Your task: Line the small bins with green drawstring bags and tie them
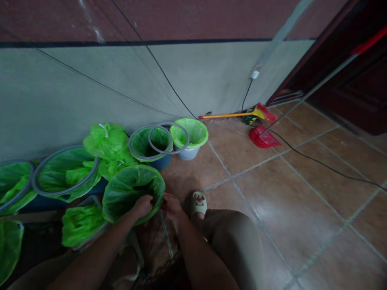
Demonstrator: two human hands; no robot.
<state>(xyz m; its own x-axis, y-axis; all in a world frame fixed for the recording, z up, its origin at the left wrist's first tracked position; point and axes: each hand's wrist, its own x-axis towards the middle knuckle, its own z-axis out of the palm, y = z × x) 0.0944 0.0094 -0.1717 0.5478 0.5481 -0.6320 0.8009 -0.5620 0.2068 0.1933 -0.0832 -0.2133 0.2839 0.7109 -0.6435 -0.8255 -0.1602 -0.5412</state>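
A green garbage bag (122, 193) lines a round bin in front of me, its edge folded over the rim. Inside the bin's mouth, near the right side, is my left hand (144, 206), with curled fingers at the bag; the fingertips are partly hidden. My right hand (171, 204) is outside the same rim, its fingers closed on the bag's edge. Just behind stands a blue bin (160, 163) with a green liner and a grey ring. A second grey ring (185, 135) lies across it and a white lined bin (187, 154).
Tied green bags (105, 141) sit by the wall. More ringed bins (65, 191) stand at the left, near a rectangular bin (83, 225) with a crumpled bag. A red dustpan (263, 137), a broom (229, 115) and a black cable (314, 160) are on the tiles at right.
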